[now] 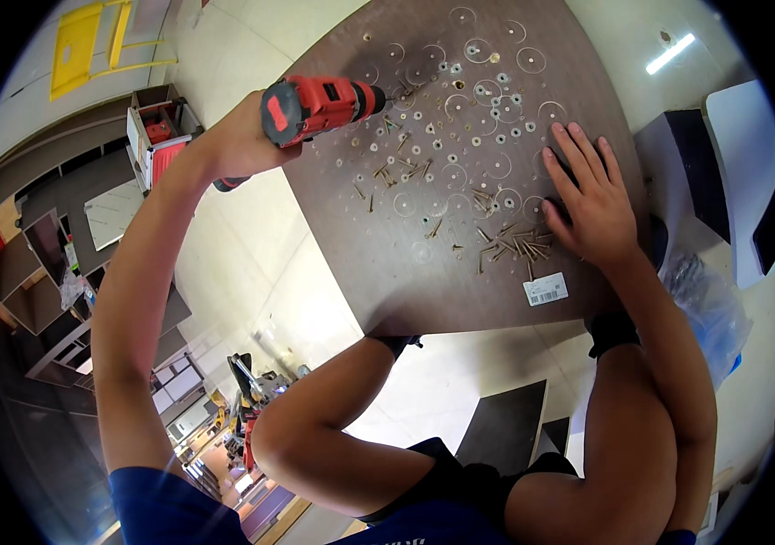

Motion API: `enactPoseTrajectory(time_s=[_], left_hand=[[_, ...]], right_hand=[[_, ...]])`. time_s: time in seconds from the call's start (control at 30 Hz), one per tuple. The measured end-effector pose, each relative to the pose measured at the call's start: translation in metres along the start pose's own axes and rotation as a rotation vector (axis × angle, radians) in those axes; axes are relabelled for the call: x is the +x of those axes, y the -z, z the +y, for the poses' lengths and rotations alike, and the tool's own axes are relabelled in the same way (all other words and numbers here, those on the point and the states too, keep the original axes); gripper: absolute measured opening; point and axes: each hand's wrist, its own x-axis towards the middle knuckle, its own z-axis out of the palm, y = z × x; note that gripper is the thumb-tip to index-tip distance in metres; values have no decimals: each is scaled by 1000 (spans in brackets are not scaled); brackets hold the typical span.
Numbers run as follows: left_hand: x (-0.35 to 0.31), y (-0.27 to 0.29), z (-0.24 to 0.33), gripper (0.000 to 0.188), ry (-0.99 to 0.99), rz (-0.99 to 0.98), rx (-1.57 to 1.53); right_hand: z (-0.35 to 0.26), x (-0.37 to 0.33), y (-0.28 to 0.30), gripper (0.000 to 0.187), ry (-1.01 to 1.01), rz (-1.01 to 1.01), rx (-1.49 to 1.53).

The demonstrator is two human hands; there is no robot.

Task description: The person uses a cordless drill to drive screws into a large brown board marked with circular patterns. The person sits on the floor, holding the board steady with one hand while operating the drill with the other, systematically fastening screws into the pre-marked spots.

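Observation:
My left hand (244,141) is closed round the handle of a red and black cordless drill (322,104). The drill points to the right, and its tip is over the upper left part of a dark brown board (333,227). Fingers stretched, my right hand (595,204) rests flat on the board's right side. Holes and scribed circles mark the board's surface. A pile of screws (526,243) lies just left of my right hand, and several loose screws (397,173) are scattered below the drill. A white label (546,289) is stuck near the board's close edge.
To the left stand a drawer unit (156,136) and dark open shelving (42,245). A yellow metal frame (79,45) is at the far left. On the right are a white and black panel piece (724,173) and a clear plastic bag (705,309). A dark panel (501,422) lies below, between my legs.

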Motion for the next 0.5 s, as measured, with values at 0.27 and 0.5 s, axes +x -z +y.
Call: enactPoseTrajectory(time_s=[0.27,0.5], left_hand=[[-22,-19,-2,44,54,47,-403],[-20,-26,1,46,109,-21,-369]], right_hand=[[1,1,-1,61,-1,17,9],[1,1,-1,60,2,24,14]])
